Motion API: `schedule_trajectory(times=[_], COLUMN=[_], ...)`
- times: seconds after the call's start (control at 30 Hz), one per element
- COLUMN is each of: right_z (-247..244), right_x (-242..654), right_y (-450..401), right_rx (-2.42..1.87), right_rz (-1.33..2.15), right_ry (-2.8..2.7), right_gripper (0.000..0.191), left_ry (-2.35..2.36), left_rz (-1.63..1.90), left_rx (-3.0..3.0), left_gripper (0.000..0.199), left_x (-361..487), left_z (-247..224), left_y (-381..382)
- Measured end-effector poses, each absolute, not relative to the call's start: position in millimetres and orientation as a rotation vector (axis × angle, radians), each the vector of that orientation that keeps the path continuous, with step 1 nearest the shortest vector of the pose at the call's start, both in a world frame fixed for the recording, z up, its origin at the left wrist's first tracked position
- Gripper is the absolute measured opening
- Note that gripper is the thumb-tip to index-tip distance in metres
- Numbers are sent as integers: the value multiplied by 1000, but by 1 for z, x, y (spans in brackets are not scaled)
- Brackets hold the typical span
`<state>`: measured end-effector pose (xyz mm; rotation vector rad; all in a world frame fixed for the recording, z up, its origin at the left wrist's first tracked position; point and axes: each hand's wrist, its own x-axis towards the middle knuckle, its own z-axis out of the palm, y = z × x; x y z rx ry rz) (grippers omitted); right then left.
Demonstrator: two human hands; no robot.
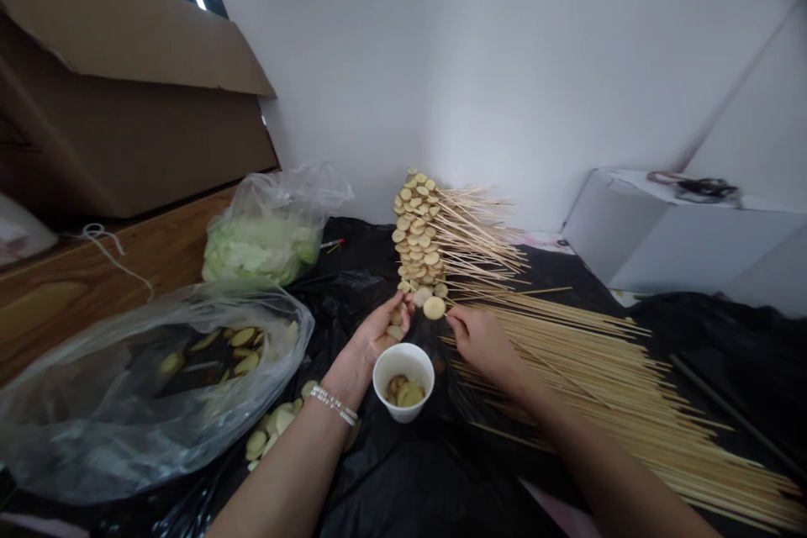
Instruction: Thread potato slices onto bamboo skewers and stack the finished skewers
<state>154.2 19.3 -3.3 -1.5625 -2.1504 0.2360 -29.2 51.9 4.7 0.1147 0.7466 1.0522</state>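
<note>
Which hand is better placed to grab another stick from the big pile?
Probably the right hand: it is beside the sticks, though it holds one. The left hand is farther away, with slices in it.

A black plastic sheet (403, 479) covers the working surface, wrinkled at the front, with a wooden surface (155, 250) showing to its left. On the sheet stand a white cup (403, 414) and, behind it, a tall stack of skewered slices (417, 223), sticks pointing right. Bare skewers (598, 378) spread across the right side. Loose slices (272, 427) lie at the left, beside an open clear bag (189, 441). A white string (97, 230) and a cardboard box (157, 143) rest on the wood.
</note>
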Motion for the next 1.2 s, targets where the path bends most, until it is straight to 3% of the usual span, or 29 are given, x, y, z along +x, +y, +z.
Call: schedule_trajectory(times=[0.5, 0.77, 1.2], right_z=[2, 4, 4], right_x=[164, 164, 164], right_y=[23, 23, 23], right_rx=[-1455, -1365, -1350], right_rz=[245, 316, 336], right_ry=[-2101, -2127, -2151], right_gripper=[25, 24, 24], left_ry=[569, 618, 646], left_rz=[1179, 1282, 1355], left_rx=[23, -61, -5], left_gripper=[43, 25, 16], left_x=[-34, -34, -39], left_z=[7, 2, -8], left_y=[54, 57, 64])
